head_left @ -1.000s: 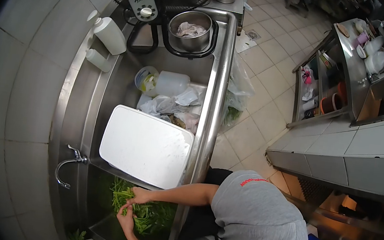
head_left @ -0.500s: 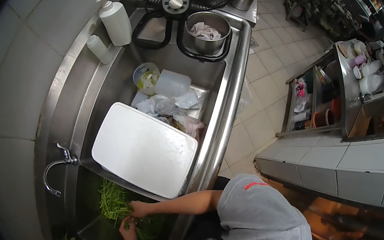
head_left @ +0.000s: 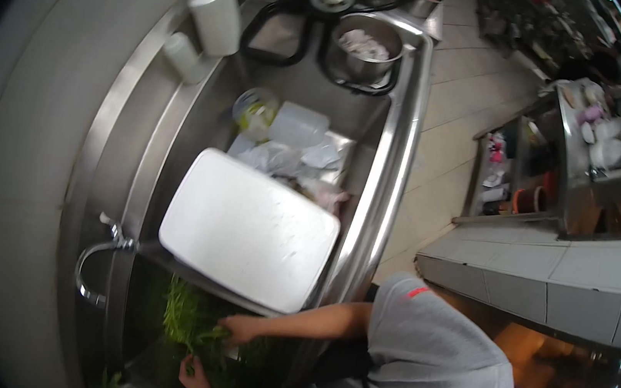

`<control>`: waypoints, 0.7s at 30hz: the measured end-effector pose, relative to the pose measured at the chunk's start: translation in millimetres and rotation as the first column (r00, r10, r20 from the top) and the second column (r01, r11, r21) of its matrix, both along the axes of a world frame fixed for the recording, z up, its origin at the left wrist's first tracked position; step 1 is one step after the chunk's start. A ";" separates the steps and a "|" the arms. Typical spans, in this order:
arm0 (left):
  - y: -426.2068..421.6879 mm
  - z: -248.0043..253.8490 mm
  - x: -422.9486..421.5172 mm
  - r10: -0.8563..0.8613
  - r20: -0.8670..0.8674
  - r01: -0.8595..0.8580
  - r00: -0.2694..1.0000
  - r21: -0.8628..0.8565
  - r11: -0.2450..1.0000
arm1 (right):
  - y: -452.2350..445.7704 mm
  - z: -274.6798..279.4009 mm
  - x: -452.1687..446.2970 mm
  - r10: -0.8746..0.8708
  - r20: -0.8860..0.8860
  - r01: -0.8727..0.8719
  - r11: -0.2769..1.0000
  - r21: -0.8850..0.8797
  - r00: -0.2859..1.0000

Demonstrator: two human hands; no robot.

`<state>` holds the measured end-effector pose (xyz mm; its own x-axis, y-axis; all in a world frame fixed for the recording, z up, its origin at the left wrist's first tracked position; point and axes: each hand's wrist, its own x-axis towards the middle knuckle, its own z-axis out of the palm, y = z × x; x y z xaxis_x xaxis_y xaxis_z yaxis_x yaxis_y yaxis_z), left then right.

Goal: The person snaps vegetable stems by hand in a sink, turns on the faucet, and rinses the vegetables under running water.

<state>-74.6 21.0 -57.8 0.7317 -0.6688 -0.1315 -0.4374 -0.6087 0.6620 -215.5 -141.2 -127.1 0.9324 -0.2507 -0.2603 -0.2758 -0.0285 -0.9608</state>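
Observation:
In the near sink basin, a bunch of leafy greens [head_left: 182,314] with thin stems lies partly in dark water. My right hand [head_left: 238,330] is closed around some of these greens on the side by the white lid. Lower down, my left hand [head_left: 192,372] pinches the end of a green stem, its fingers closed. Strands of greens stretch between the two hands. A white rectangular lid or board [head_left: 250,229] lies across the sink just beyond my right hand.
A curved tap [head_left: 90,269] stands at the left rim. Behind the lid, a clear plastic tub [head_left: 299,125] and plastic bags [head_left: 284,160] sit in another basin. A white pump bottle [head_left: 216,18], a metal pot [head_left: 367,52] and a fan stand at the far end.
My hands have drawn apart, the left shifting down and slightly left with its stem. The whole view has tilted and shifted a little, with some blur.

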 end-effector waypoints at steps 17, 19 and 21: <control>-22.2 48.4 -48.2 -0.012 -0.367 -0.016 0.930 -0.073 0.997 | -60.2 62.8 13.5 -0.119 -0.140 0.182 0.527 0.830 0.983; -25.7 57.7 -51.0 -0.059 -0.405 0.073 0.912 0.018 0.997 | -59.7 68.5 18.8 -0.124 -0.145 0.189 0.532 0.825 0.982; -27.8 53.8 -51.8 -0.138 -0.354 0.163 0.925 0.042 0.986 | -57.5 71.2 25.9 -0.100 -0.131 0.164 0.515 0.841 0.986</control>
<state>-126.4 -6.8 -4.0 0.5226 -0.7479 -0.4094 -0.2771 -0.6031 0.7479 -189.6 -198.7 -55.8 0.8830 -0.0012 -0.4693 -0.2604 0.8307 -0.4920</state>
